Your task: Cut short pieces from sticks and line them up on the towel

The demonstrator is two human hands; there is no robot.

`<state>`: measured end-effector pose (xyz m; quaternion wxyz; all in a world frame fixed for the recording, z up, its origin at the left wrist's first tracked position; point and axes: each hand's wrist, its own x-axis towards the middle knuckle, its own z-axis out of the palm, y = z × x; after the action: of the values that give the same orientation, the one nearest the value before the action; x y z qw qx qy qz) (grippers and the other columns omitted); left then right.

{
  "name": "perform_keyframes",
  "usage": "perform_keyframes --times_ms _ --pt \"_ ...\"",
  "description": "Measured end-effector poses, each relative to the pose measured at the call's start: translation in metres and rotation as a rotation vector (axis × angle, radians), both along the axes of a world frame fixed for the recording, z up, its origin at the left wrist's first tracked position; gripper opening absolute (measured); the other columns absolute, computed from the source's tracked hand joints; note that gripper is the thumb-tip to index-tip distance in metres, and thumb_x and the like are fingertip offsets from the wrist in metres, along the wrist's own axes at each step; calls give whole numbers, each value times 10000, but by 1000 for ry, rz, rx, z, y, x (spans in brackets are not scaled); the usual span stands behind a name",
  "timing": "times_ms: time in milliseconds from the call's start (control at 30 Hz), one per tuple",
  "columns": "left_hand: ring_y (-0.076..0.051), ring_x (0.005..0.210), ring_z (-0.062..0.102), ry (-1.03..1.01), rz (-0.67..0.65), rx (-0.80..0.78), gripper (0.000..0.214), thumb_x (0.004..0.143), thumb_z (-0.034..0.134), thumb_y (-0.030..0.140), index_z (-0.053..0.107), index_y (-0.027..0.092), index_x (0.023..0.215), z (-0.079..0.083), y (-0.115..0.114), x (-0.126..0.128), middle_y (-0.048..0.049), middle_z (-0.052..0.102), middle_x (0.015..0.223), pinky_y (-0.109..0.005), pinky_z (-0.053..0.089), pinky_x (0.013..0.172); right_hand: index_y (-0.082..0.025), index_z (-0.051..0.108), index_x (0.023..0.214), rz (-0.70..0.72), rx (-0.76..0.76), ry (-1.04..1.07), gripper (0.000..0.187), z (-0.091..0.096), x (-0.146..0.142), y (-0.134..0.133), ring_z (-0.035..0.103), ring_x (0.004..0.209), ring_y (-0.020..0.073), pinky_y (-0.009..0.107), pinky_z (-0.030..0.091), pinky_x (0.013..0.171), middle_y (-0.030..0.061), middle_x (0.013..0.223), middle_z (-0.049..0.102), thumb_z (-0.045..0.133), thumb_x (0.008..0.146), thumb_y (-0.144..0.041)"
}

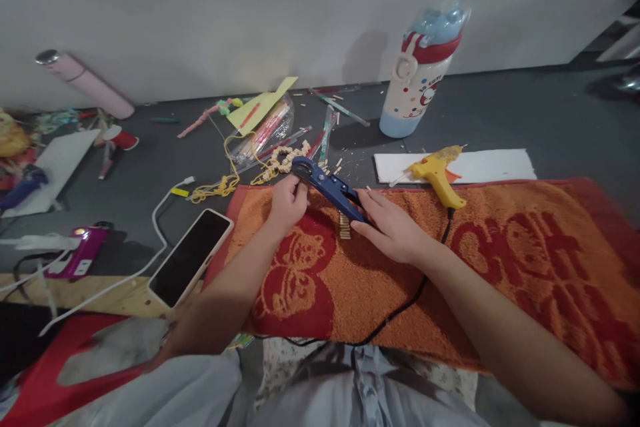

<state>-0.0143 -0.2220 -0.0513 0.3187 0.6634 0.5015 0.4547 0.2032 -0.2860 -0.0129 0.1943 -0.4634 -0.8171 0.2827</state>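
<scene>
My right hand point(393, 225) is wrapped around the handles of a blue hand cutter point(327, 187) held over the orange towel. At the cutter's rounded head, my left hand point(289, 201) is pinched shut. Whatever its fingers hold, if anything, is too small or hidden to name. Below the cutter, a short row of small pale stick pieces point(345, 227) lies on the towel point(390, 287). Beyond the cutter's head sits a cluster of small pale wooden pieces point(287, 159) next to tangled yellow yarn point(217, 188).
A yellow glue gun point(440, 177) rests on a white strip point(493, 165), its black cord crossing the towel. Behind it stands a bottle point(417, 83). A phone point(191, 257) and a white cable point(156, 230) lie left. Bagged sticks point(265, 133) and scattered cut bits are at the back.
</scene>
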Motion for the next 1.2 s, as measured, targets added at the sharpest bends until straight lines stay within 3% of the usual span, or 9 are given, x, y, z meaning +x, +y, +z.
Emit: perform_keyframes --times_ms 200,767,1000,1200 --pt "-87 367 445 -36 -18 -56 228 830 476 332 462 196 648 2 1 1 43 453 447 -214 315 383 -127 341 1303 2 12 10 482 -3 1 1 480 1148 314 473 422 929 185 1206 517 369 902 -393" --pt "-82 352 397 -192 -92 -159 236 823 477 386 442 211 668 1 4 0 57 401 463 -226 287 373 -151 379 1270 24 8 53 441 -1 2 2 475 1146 296 462 391 977 163 1224 514 387 902 -393" --pt "-91 370 401 -173 -112 -134 215 811 477 369 454 209 668 -3 4 -3 39 439 496 -251 330 396 -105 372 1258 45 32 44 550 3 4 0 500 1048 310 458 426 906 186 1137 522 426 867 -488" --pt "-94 377 391 -153 -82 -166 210 808 458 350 449 205 656 4 0 0 44 422 462 -240 291 398 -110 353 1280 14 33 0 494 3 3 0 490 1092 321 469 415 925 191 1178 515 386 891 -414"
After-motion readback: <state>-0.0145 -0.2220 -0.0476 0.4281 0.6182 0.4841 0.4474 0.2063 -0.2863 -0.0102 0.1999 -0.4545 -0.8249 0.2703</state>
